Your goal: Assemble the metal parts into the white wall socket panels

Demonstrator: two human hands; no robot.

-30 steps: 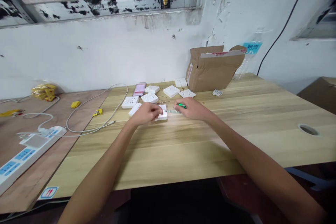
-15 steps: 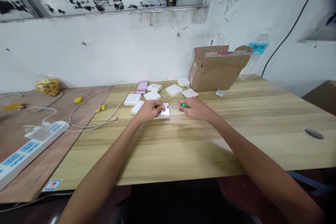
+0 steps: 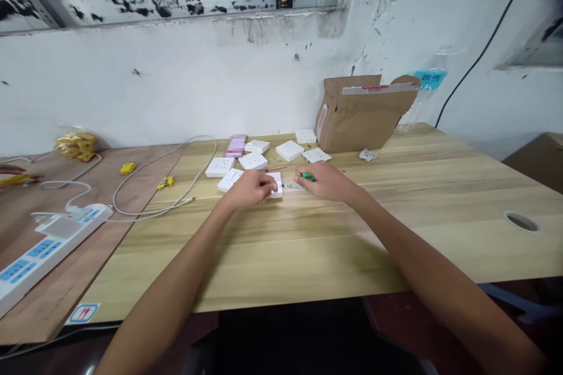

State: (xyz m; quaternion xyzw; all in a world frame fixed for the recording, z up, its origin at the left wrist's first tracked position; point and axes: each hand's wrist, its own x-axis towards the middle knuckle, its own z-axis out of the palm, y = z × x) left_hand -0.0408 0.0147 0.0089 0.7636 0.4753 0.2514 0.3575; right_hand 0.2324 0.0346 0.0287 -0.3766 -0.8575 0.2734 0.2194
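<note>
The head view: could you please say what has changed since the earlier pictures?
Another person's hand has come in at the left edge, by the yellow tool. The right hand still holds the green-handled tool; the left hand stays at the white socket.

Power strip [image 3: 48, 252] running off the left edge, another person's hand [image 3: 9, 170] being cropped at far left, purple stack [image 3: 236, 146] showing pixelated.
</note>
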